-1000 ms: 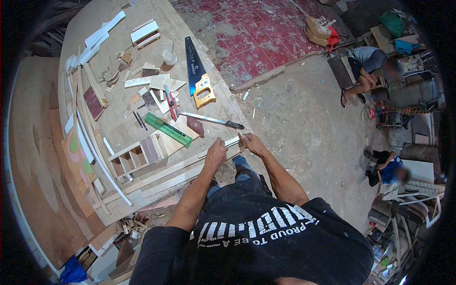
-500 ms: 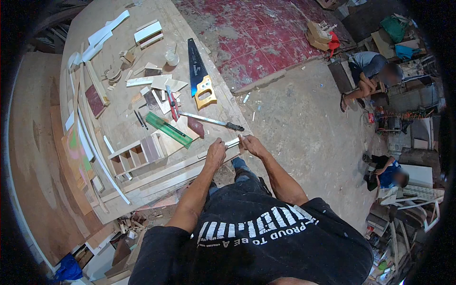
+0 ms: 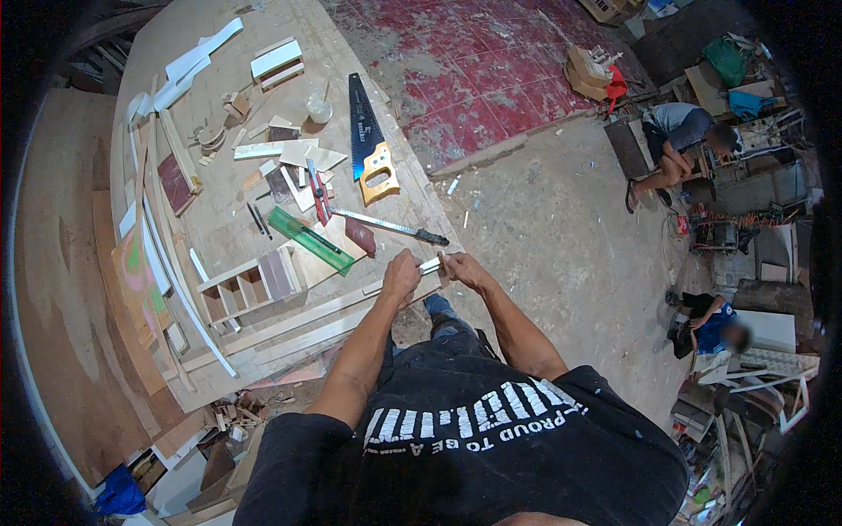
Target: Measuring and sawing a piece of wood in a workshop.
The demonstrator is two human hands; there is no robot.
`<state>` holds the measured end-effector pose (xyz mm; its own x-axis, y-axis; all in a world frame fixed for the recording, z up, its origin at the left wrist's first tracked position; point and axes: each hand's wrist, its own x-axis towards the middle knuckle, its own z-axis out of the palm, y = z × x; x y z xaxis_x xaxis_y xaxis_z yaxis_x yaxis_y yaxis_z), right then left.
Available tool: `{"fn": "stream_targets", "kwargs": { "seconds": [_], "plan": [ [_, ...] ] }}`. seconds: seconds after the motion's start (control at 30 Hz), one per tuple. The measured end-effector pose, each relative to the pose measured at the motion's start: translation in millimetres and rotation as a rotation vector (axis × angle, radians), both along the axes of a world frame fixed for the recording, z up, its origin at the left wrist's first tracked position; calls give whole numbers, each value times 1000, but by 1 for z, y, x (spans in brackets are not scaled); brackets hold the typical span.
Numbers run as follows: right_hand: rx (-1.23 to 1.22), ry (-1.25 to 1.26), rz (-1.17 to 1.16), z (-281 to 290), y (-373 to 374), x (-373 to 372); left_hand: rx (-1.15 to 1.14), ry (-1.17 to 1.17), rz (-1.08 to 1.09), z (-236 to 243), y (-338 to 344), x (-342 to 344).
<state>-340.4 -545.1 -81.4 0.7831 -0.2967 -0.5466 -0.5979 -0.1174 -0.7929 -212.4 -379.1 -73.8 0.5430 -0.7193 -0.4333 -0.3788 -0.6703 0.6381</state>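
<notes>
A pale wooden strip (image 3: 428, 266) lies along the near edge of the plywood worktable (image 3: 193, 88), between my hands. My left hand (image 3: 402, 274) is closed on it. My right hand (image 3: 463, 268) is closed at its far right end on a small brown piece (image 3: 443, 265), too small to make out. Just beyond them lie a narrow-bladed saw (image 3: 395, 224), a green clear ruler (image 3: 311, 241), a red cutter (image 3: 318, 188) and a handsaw (image 3: 373, 149) with a yellow handle. A small compartmented wooden frame (image 3: 246, 289) sits left of my hands.
Long strips (image 3: 153, 254), offcuts (image 3: 298, 153) and a cup (image 3: 319, 110) are on the worktable. Plywood sheets (image 3: 61, 263) are at the left. Two other people (image 3: 675, 131) (image 3: 715, 324) crouch at the right among scrap piles (image 3: 737, 412). A red tiled floor (image 3: 491, 79) is behind.
My hands have shifted very slightly, still at the strip. The view has moved a little. The person at the upper right has moved their head slightly.
</notes>
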Motion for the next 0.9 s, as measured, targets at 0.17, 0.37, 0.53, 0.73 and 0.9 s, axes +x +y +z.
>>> {"fn": "stream_targets", "kwargs": {
  "seconds": [0.17, 0.37, 0.53, 0.73, 0.9],
  "plan": [
    [-43, 58, -3, -7, -5, -3, -24, -33, -65, 1, 0, -2],
    [-236, 57, 72, -2, 1, 2, -30, -21, -53, 1, -1, -2],
    [-388, 42, 147, 1, 11, 9, -29, 7, -39, 1, 6, 0],
    [-388, -62, 89, -19, 12, 1, -30, 23, -25, -2, 4, 0],
    [-452, -130, 74, -17, 22, 2, -60, 0, -10, -3, 7, -2]
  ]
}}
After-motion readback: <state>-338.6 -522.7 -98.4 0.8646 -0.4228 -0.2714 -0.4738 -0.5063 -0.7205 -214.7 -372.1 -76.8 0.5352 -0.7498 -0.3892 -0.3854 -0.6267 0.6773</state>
